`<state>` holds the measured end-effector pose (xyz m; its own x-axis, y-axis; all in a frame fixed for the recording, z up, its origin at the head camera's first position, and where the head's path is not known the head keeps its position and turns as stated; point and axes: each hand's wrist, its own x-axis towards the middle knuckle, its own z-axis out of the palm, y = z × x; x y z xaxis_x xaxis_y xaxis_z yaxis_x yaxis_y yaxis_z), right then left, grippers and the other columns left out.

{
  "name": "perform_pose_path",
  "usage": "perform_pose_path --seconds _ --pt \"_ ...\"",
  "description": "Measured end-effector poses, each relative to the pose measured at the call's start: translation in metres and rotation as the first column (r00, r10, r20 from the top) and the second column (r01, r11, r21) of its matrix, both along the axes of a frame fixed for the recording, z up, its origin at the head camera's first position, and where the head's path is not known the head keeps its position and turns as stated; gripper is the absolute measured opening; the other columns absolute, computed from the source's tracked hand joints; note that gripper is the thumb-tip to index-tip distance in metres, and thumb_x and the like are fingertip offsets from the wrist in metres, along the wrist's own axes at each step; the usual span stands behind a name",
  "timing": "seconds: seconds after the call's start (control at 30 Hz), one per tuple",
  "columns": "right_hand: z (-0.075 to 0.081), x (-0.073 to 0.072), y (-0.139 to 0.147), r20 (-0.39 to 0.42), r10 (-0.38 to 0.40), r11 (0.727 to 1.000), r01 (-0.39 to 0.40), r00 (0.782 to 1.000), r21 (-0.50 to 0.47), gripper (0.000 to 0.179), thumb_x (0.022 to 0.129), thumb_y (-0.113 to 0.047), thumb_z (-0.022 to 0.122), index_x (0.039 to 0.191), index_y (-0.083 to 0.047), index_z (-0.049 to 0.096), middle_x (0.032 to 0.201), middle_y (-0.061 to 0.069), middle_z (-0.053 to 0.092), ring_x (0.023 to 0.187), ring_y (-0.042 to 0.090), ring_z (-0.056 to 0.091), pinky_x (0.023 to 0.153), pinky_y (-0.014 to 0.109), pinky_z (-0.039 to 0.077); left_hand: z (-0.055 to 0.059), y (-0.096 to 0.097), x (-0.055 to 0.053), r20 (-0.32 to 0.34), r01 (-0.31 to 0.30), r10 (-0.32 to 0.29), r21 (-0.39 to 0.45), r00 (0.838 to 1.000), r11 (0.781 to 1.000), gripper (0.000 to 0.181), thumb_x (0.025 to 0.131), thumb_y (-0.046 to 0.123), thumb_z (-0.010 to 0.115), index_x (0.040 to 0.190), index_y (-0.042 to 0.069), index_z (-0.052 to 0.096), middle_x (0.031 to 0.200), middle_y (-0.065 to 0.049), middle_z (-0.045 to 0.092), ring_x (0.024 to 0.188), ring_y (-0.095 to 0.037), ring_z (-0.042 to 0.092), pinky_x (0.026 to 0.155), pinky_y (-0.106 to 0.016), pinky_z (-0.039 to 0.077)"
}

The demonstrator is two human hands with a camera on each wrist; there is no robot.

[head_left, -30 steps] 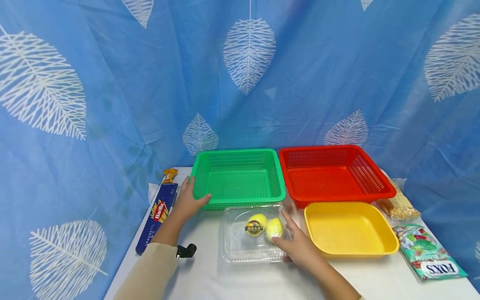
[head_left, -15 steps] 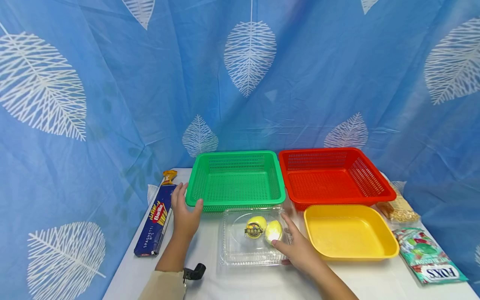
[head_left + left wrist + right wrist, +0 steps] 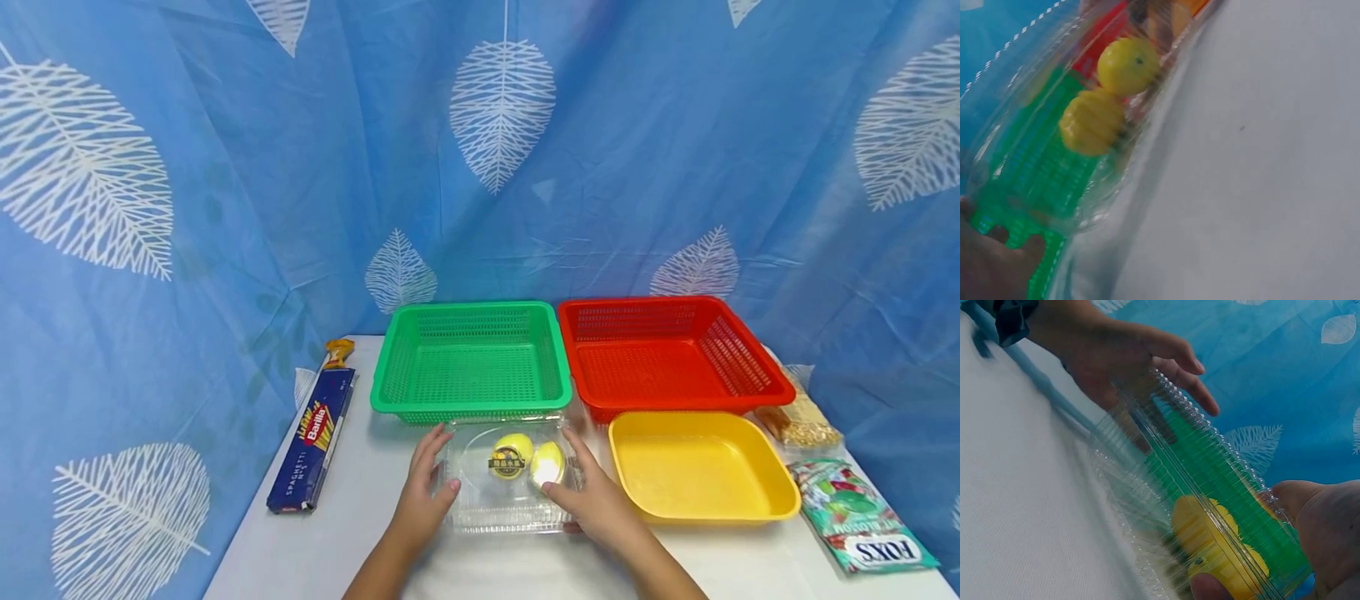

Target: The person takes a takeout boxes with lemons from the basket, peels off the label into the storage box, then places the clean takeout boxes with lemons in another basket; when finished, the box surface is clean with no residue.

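A clear plastic clamshell box (image 3: 480, 500) with two yellow round fruits (image 3: 1128, 65) and a dark label on its lid lies in front of the green basket (image 3: 471, 408). At its right side my right hand (image 3: 600, 500) grips it, thumb on the lid and fingers along the edge. My left hand (image 3: 423, 492) is at the left side of the box, its fingers extended and spread, thumb at the near left edge. In the right wrist view, the left hand (image 3: 1122, 359) stands around the far end of the box; some of its fingers show through the plastic.
A red basket (image 3: 678, 398) stands behind a yellow tray (image 3: 705, 510) at the right. Farther right lie a bag of grains (image 3: 802, 425) and a green Fox's bag (image 3: 858, 508). At the left are a blue spaghetti box (image 3: 311, 450) and a small orange packet (image 3: 339, 352).
My left hand has left the green basket's left rim and come toward me and right to the box. The basket's near left corner has shifted slightly left. My right hand stays at the box.
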<state>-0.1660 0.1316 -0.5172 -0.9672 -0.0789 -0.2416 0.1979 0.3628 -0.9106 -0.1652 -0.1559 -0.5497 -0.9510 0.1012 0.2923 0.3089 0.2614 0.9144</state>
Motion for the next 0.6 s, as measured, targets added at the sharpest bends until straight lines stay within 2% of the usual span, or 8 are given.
perform_pose_path --seconds 0.07,0.13,0.2,0.33,0.47,0.6 --pt "0.000 0.000 0.000 0.001 -0.001 1.000 0.001 1.000 -0.001 0.097 0.087 -0.026 0.084 0.164 -0.040 0.028 0.166 0.033 0.026 0.087 0.028 0.070 0.054 0.040 0.062 -0.004 0.003 0.000 0.023 0.045 -0.045 -0.001 0.999 0.999 0.070 0.093 0.015 0.063 0.158 0.003 0.041 0.173 -0.020 0.015 0.158 -0.052 0.012 0.115 -0.082 0.021" --pt "0.000 0.000 -0.001 -0.003 0.001 1.000 -0.001 1.000 -0.007 0.097 0.087 -0.025 0.084 0.164 -0.039 0.028 0.166 0.034 0.026 0.086 0.027 0.070 0.053 0.040 0.062 -0.006 0.006 0.000 0.054 0.063 -0.062 -0.010 0.997 0.998 0.075 0.091 0.016 0.063 0.161 0.006 0.038 0.176 -0.016 0.007 0.159 -0.051 0.006 0.115 -0.083 0.015" --pt "0.000 0.001 -0.002 -0.005 0.002 1.000 -0.002 1.000 -0.012 0.097 0.087 -0.025 0.084 0.164 -0.040 0.028 0.166 0.033 0.026 0.088 0.028 0.070 0.054 0.040 0.062 -0.006 0.008 0.001 0.093 0.057 -0.055 -0.024 0.994 0.998 0.078 0.089 0.015 0.063 0.163 0.011 0.036 0.177 -0.010 0.002 0.161 -0.047 0.004 0.116 -0.082 0.011" --pt "0.000 0.000 -0.001 -0.012 0.004 1.000 -0.004 1.000 -0.008 0.096 0.087 -0.025 0.084 0.164 -0.040 0.028 0.165 0.035 0.027 0.093 0.032 0.070 0.054 0.039 0.062 -0.004 0.012 0.001 0.149 0.036 -0.025 -0.069 0.989 0.997 0.085 0.086 0.008 0.062 0.165 0.019 0.032 0.178 -0.003 -0.001 0.162 -0.040 0.003 0.118 -0.079 0.011" --pt "-0.001 0.000 0.001 -0.022 0.006 1.000 -0.006 1.000 0.001 0.096 0.087 -0.025 0.084 0.164 -0.041 0.029 0.164 0.036 0.028 0.093 0.033 0.070 0.054 0.039 0.062 -0.002 0.015 0.000 0.198 0.033 -0.012 -0.100 0.980 0.994 0.085 0.084 0.003 0.059 0.162 0.024 0.034 0.178 -0.004 -0.003 0.162 -0.041 0.003 0.118 -0.079 0.012" --pt "-0.003 0.000 0.001 -0.035 0.014 1.000 -0.014 0.999 -0.004 0.094 0.088 -0.025 0.083 0.164 -0.040 0.029 0.165 0.035 0.026 0.096 0.034 0.069 0.052 0.040 0.061 -0.002 0.016 0.000 0.245 0.023 0.005 -0.111 0.970 0.994 0.078 0.082 0.002 0.056 0.156 0.021 0.040 0.178 -0.007 -0.004 0.162 -0.044 0.003 0.118 -0.079 0.012"
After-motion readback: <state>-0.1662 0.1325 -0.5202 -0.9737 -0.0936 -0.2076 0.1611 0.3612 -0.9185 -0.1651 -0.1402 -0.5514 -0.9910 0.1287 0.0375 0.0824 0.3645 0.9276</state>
